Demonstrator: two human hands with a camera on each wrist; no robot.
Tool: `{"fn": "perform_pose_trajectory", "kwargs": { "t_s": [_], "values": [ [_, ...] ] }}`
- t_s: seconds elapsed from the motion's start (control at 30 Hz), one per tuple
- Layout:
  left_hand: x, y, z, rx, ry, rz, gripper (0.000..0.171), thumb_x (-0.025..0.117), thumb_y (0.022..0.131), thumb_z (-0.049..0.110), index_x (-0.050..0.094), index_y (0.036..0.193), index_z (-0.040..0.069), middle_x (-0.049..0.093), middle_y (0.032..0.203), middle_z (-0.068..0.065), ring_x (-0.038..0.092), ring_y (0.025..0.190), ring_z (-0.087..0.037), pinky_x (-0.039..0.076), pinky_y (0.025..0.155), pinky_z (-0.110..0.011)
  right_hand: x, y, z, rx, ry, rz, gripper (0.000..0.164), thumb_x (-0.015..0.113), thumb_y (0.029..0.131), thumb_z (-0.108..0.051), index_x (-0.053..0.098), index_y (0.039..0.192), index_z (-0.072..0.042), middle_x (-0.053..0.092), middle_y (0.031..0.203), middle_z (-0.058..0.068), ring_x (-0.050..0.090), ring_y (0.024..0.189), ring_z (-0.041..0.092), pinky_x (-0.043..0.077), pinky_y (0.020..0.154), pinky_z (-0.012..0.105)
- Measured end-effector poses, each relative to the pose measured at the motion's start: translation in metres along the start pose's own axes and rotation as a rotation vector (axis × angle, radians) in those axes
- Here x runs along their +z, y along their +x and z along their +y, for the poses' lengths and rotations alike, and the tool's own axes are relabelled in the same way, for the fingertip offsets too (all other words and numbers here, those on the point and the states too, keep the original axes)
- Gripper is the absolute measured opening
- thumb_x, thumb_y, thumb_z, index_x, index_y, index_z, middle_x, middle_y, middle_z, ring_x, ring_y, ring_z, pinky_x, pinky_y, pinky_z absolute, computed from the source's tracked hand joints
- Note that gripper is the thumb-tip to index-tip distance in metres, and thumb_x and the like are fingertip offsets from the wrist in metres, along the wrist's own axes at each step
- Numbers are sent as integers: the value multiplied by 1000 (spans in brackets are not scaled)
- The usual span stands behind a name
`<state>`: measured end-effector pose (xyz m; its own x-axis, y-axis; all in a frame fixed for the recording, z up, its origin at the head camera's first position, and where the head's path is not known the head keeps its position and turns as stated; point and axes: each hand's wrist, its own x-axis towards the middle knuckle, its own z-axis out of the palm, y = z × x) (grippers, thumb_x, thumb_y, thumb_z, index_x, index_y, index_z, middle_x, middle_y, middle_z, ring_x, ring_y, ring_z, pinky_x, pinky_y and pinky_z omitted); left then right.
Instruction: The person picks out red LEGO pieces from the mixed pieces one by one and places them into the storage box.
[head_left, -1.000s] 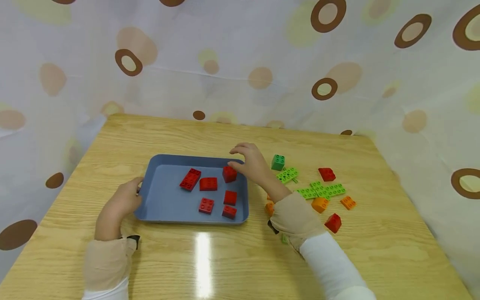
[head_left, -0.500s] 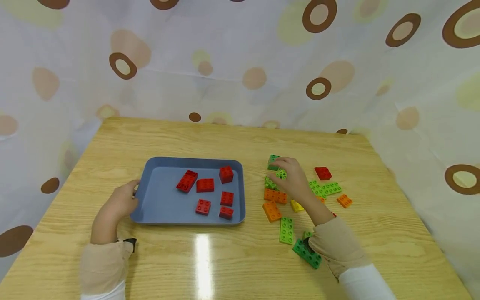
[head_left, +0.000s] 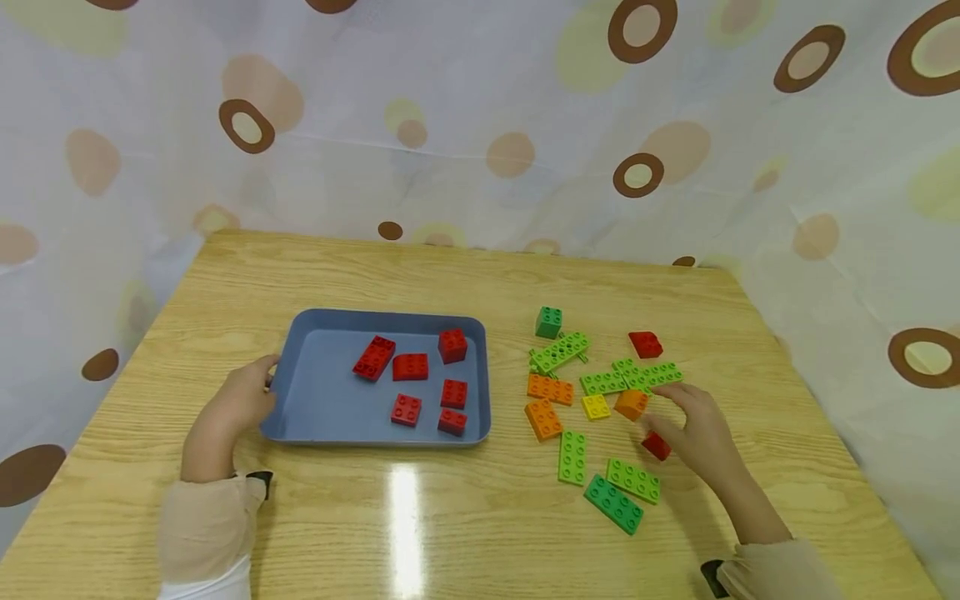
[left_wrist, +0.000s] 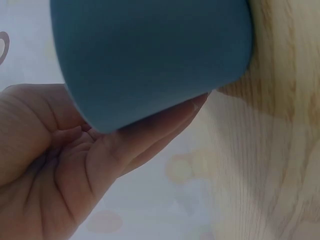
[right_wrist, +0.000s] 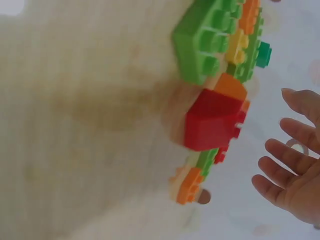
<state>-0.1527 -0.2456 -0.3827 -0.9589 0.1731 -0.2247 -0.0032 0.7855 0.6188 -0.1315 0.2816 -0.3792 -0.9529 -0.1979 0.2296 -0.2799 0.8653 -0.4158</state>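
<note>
My left hand [head_left: 238, 400] holds the left end of a blue-grey tray [head_left: 330, 435]; its fingers lie along the outer wall of the tray [left_wrist: 150, 65] in the left wrist view. Several red bricks [head_left: 410, 367] lie inside the tray. At the right, my right hand [head_left: 693, 425] hovers with spread fingers over a red sloped brick [head_left: 656, 446], which it partly covers in the head view. Just beyond its fingertips sits an orange sloped brick [head_left: 632, 405]. The right wrist view has the red sloped brick [right_wrist: 212, 120] apart from the fingers, with nothing held.
Left of my right hand lie light green bricks [head_left: 572, 457], orange bricks [head_left: 551, 389], a yellow brick [head_left: 596, 407] and a dark green flat brick [head_left: 613, 504]. A dark green block [head_left: 549, 322] and another red brick [head_left: 646, 344] are farther back. A patterned curtain [head_left: 450, 125] borders the table.
My right hand has moved from above the tray's right end, past the green bricks, to the red sloped brick at the right. The left hand stays on the tray.
</note>
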Motion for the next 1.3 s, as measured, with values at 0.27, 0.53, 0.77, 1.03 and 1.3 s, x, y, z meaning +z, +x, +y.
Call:
{"fn": "perform_pose_trajectory", "kwargs": {
  "t_s": [0.27, 0.53, 0.77, 1.03, 1.3],
  "values": [
    [0, 1, -1, 3, -1, 7, 51, 38, 77, -8, 23, 125, -20, 42, 109, -44, 45, 98, -49, 47, 73, -48, 4, -20, 16, 54, -18, -75, 41, 70, 71, -9, 56, 106, 6, 53, 108, 31, 44, 101, 46, 39, 80, 60],
    [1, 1, 0, -5, -2, -1, 52, 37, 78, -8, 22, 126, -19, 41, 111, -43, 44, 100, -49, 46, 75, -49, 12, -26, 19, 110, -1, -128, 38, 67, 72, -2, 55, 107, 7, 59, 92, 21, 55, 82, 31, 49, 66, 44],
    [1, 1, 0, 3, -14, 11, 52, 36, 78, -7, 23, 126, -18, 42, 111, -44, 44, 100, -49, 46, 74, -48, 14, -26, 17, 112, 25, -113, 35, 64, 72, 3, 55, 105, 7, 60, 89, 20, 56, 78, 29, 51, 63, 39],
    [2, 1, -1, 22, -7, 26, 51, 37, 77, -8, 24, 125, -19, 44, 108, -43, 46, 97, -48, 47, 72, -48, 8, -20, 8, 25, 29, -24, 36, 66, 70, 3, 56, 105, 5, 60, 91, 20, 56, 78, 29, 51, 61, 39],
    [1, 1, -1, 10, -7, 17, 51, 37, 77, -7, 23, 125, -19, 43, 109, -44, 46, 98, -49, 47, 72, -48, 4, 4, -20, -75, 21, 50, 37, 67, 71, 0, 56, 106, 2, 59, 97, 20, 55, 80, 29, 51, 64, 44]
  ]
}}
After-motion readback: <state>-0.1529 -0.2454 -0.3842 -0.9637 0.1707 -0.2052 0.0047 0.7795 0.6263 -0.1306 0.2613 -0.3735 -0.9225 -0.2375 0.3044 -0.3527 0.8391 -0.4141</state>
